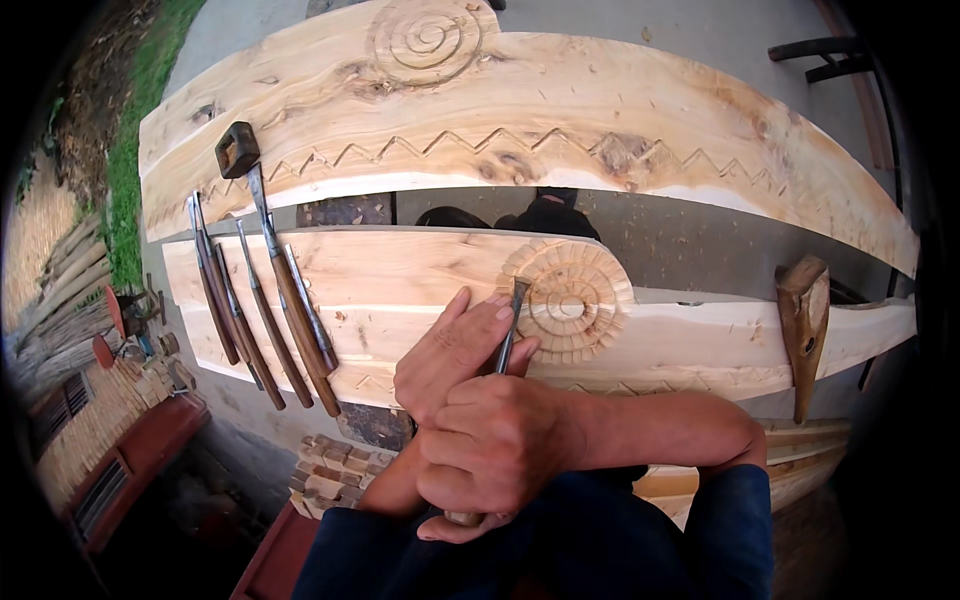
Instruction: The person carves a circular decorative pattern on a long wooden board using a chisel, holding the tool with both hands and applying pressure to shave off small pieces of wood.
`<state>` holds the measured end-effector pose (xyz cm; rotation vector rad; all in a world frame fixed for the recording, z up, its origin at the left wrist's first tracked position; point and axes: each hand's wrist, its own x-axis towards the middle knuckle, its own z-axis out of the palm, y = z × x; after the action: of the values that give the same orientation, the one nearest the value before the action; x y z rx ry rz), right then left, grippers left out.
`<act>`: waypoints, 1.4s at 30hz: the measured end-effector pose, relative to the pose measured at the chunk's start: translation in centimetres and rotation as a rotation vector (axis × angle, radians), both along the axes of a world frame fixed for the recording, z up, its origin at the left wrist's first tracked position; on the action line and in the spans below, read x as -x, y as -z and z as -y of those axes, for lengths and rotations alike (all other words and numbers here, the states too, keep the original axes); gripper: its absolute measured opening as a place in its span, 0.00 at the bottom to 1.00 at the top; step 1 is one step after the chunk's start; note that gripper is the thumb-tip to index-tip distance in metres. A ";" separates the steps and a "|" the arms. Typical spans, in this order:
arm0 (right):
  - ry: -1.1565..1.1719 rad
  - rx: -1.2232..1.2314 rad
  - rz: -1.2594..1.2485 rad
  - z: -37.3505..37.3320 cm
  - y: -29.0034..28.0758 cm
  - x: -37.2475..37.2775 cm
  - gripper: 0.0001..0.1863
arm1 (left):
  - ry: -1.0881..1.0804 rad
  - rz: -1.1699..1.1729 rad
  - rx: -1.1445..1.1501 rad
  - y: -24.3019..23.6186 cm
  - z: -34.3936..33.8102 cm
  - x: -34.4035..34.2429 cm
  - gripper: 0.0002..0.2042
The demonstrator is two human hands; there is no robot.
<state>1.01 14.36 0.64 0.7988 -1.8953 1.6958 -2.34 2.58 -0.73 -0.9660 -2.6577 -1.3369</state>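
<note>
Hold the steel-shafted chisel with a wooden handle (509, 335) in two-hand control. The right hand (497, 445) is closed in a full fist around the handle; the left hand (450, 350) has its fingers nearly straight, guiding the shaft lightly between fingertips and thumb. The edge sits at the left rim of the round spiral carving (573, 312). Advise short, shallow strokes, fingertips behind the edge. The pale knotted wooden board (400, 265) carries dark-handled carving tools (268, 340) at left and a brown wooden mallet (803, 320) at right. Beyond lie a second curved pale board (560, 90), grey concrete floor (690, 240) and green grass (130, 200).
</note>
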 end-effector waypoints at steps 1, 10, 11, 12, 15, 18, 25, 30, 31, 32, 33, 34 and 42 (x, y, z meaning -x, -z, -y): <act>-0.002 -0.001 -0.001 0.0 0.0 0.0 0.27 | 0.001 0.002 0.002 0.1 0.0 0.0 0.15; -0.019 0.001 0.024 -0.2 0.0 0.1 0.27 | 0.003 -0.007 -0.016 0.3 -0.1 -0.1 0.17; -0.018 0.002 0.025 -0.2 0.0 0.1 0.27 | -0.001 -0.004 -0.010 0.3 -0.1 0.0 0.16; -0.014 -0.002 0.024 -0.2 0.0 0.1 0.28 | -0.005 0.000 -0.006 0.3 -0.1 0.0 0.16; -0.013 -0.009 0.027 -0.2 0.0 0.1 0.28 | 0.004 0.012 0.007 0.3 0.0 0.0 0.16; -0.016 -0.014 0.028 -0.2 0.0 0.0 0.28 | 0.001 0.009 0.019 0.1 0.0 0.0 0.16; -0.020 -0.012 0.034 0.0 0.2 -0.1 0.28 | -0.015 0.010 0.000 0.5 -0.1 -0.2 0.17; -0.034 0.011 0.052 -0.3 -0.2 0.0 0.26 | -0.002 0.012 -0.017 0.3 -0.2 0.0 0.17; -0.037 0.015 0.058 -0.3 -0.4 0.1 0.26 | -0.003 0.011 -0.015 0.2 -0.1 -0.1 0.17; -0.038 0.016 0.057 -0.3 -0.4 0.3 0.26 | -0.022 0.030 -0.014 0.1 -0.1 -0.1 0.17; -0.020 0.025 0.048 -0.3 -0.3 0.5 0.26 | -0.038 0.051 -0.016 0.2 -0.1 -0.1 0.16; -0.002 0.033 0.038 -0.3 -0.2 0.7 0.27 | -0.037 0.052 -0.017 0.0 -0.2 0.0 0.16; 0.026 0.084 0.041 0.2 -0.1 1.6 0.27 | -0.012 0.084 0.041 -0.1 -0.3 0.6 0.16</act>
<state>-0.54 14.14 0.76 0.7091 -1.8393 1.7757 -2.89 2.87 -0.60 -0.9154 -2.7582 -1.3562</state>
